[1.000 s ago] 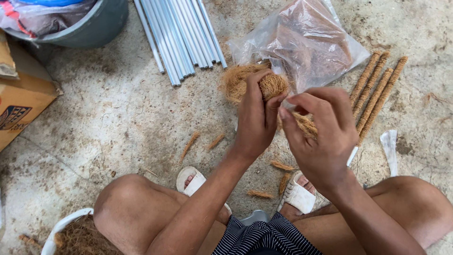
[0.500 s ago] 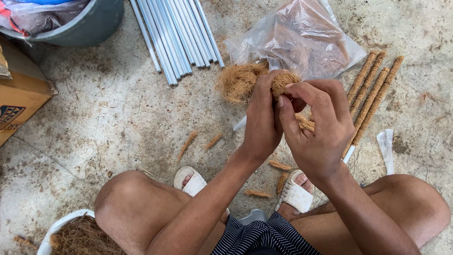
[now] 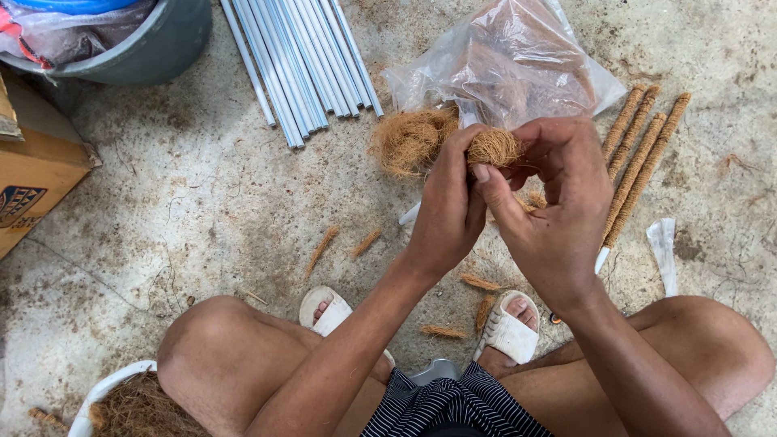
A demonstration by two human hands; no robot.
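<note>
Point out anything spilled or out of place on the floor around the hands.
Short tufts of brown fibre lie scattered loose on the concrete floor, some by the white sandals. The grey tubes and fibre-wrapped sticks lie in neat rows; nothing looks damaged.

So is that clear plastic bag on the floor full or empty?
Partly filled. Brown fibre shows through the clear plastic bag, which lies slumped on the concrete floor with loose fibre spilling at its mouth.

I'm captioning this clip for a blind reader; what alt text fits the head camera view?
Seen from above, a seated person's left hand and right hand together grip a brown tuft of coconut fibre over a concrete floor. Beyond lie a clear plastic bag of fibre, grey metal tubes and four fibre-wrapped sticks.
</note>
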